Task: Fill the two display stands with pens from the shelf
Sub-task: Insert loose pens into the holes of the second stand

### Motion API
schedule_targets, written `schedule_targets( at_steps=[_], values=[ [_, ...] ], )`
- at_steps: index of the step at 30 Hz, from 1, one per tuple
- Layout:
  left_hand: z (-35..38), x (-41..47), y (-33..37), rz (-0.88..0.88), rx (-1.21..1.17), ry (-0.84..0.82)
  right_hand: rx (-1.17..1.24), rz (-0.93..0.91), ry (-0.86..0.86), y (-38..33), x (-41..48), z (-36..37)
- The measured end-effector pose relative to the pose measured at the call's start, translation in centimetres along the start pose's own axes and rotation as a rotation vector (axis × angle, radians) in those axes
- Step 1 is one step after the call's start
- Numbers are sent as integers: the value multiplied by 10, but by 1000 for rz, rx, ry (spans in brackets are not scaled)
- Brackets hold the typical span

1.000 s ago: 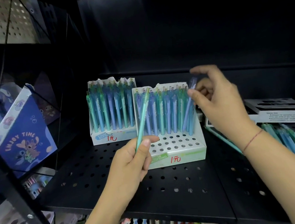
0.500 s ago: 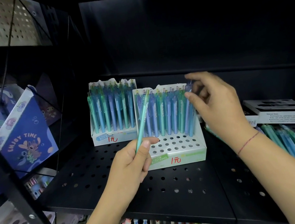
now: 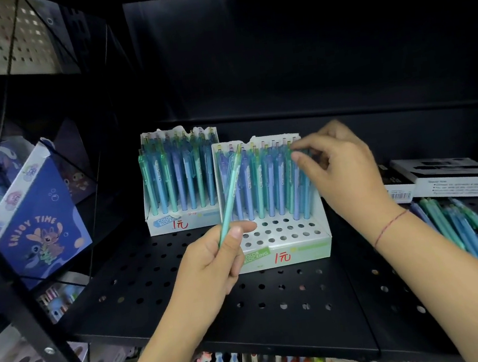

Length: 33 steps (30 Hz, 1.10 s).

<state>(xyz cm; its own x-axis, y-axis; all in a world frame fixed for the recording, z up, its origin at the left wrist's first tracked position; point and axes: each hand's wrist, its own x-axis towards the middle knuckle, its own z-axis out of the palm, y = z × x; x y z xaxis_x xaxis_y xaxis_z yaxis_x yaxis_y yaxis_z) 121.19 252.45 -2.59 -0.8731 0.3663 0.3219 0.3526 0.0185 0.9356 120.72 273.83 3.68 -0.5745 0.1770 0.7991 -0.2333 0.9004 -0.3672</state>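
Left hand (image 3: 208, 261) pinches slim, smooth teal pen (image 3: 229, 187).

One wide-angle view, worn on the person's head, faces forward and slightly down into a black perforated metal shelf (image 3: 275, 298). It sits close. Both forearms rise from the 6 and 4 o'clock edges, with the left hand (image 3: 211, 264) gripping a pale teal plastic pen (image 3: 229, 196) and the right hand (image 3: 346, 168) pinching a blue plastic pen (image 3: 305, 197) near centre. A white cardboard display stand (image 3: 299, 252) fills the middle, its twin stand (image 3: 159, 222) at 10 o'clock. A black metal upright post (image 3: 41, 337) slants across the 8 o'clock corner.
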Motion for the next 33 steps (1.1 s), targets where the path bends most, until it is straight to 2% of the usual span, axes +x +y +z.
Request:
schedule_targets(
  at_steps=[3,5,9,12,14,17,20,22,25,33],
  values=[
    [0,-1,-1,4,4,-14,35,18,17,-6,0,-6],
    [0,-1,0,7,5,-37,210,11,9,-16,-3,-11],
    [2,-1,2,23,65,-68,748,139,-310,-41,-10,-9],
    [4,0,0,14,107,-85,843,153,-463,-50,-14,-2],
    [5,1,-1,17,108,-62,868,158,-452,-49,-13,-3],
    [3,3,-1,70,125,128,852,201,-242,-40,-5,-13],
    [0,6,-3,46,215,335,642,184,-24,-23,3,-23],
    [-2,9,-8,-44,281,313,473,135,8,-15,3,-22],
    [0,12,-12,-129,364,180,331,82,-11,-11,2,-16],
    [1,12,-12,-153,377,120,334,23,-3,-11,1,-9]
  ],
)
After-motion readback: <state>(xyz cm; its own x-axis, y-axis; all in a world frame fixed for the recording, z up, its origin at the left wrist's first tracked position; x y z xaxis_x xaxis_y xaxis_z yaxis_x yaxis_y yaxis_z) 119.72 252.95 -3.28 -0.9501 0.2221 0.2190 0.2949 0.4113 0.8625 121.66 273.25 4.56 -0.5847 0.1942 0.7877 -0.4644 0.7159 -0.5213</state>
